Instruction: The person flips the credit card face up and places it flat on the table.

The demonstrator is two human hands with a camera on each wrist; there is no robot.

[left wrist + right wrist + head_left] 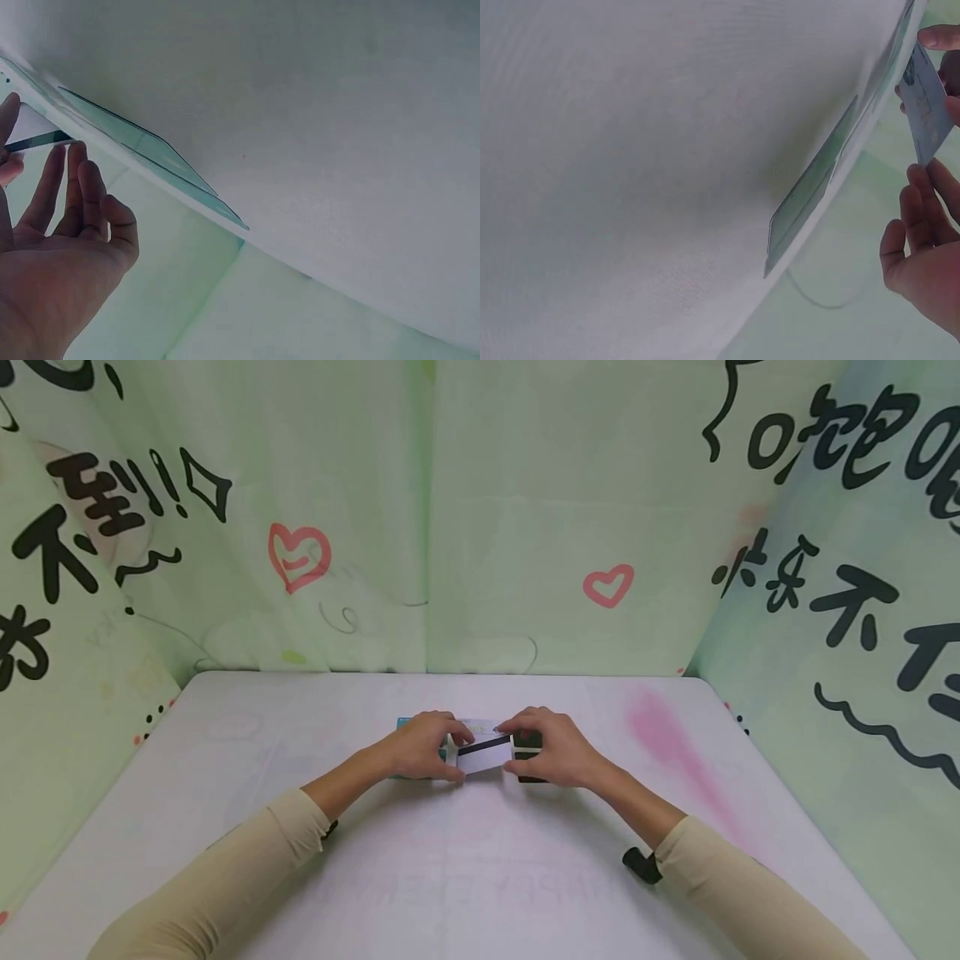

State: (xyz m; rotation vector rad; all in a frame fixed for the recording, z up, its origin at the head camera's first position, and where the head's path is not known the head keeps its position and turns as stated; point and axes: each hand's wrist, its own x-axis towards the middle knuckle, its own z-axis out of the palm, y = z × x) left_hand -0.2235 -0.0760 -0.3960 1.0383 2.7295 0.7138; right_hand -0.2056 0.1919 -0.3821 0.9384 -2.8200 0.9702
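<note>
A white card (pixel 483 760) with a black stripe is held tilted between both hands above the table. My left hand (pixel 426 747) pinches its left end, the thumb low and the fingers along the top. At its right end my right hand (pixel 557 750) pinches it in the same way. The card's other face (pixel 925 105), seen in the right wrist view, is pale with printed marks. Under the hands lie a teal card (pixel 403 722) on the left, a dark card (pixel 528 740) on the right and a pale printed one (pixel 480 726) between, all partly hidden.
The white table (pixel 480 877) has a pink smear at the right. A pale green curtain (pixel 510 468) with black writing and red hearts stands behind and on both sides. A black device (pixel 642 866) is worn near the right sleeve's cuff.
</note>
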